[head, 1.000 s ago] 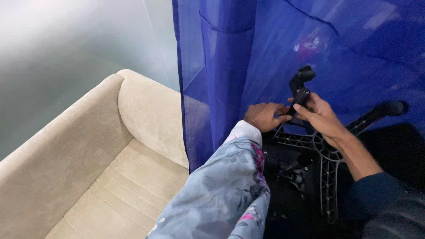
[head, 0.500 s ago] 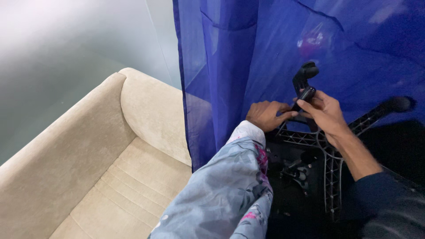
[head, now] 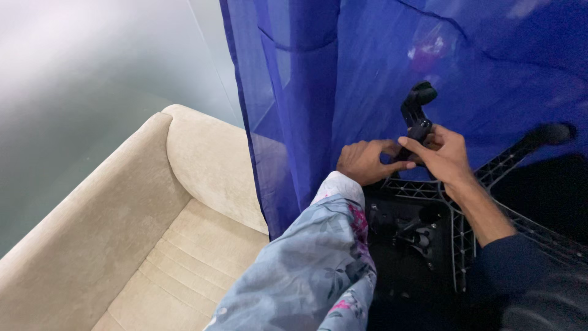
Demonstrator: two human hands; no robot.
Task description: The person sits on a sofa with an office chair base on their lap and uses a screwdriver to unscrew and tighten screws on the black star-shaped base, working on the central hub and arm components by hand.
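Note:
An upturned black chair base [head: 456,233] with ribbed plastic arms lies in front of a blue curtain [head: 343,73]. One arm ends in a black caster [head: 418,104] that sticks up. My left hand [head: 363,160], in a grey floral sleeve, is curled against that arm just left of the caster stem. From the right, my right hand [head: 442,156], in a dark blue sleeve, wraps its fingers around the stem below the caster. The two hands nearly touch. A second caster [head: 551,133] shows at the far right.
A beige sofa [head: 141,245] fills the lower left, its armrest against the curtain edge. A pale wall lies behind it. The chair's dark mechanism [head: 416,236] sits under my wrists.
Both hands keep their hold at the caster stem. The fingers of my right hand have shifted slightly on it, and the view has moved a little.

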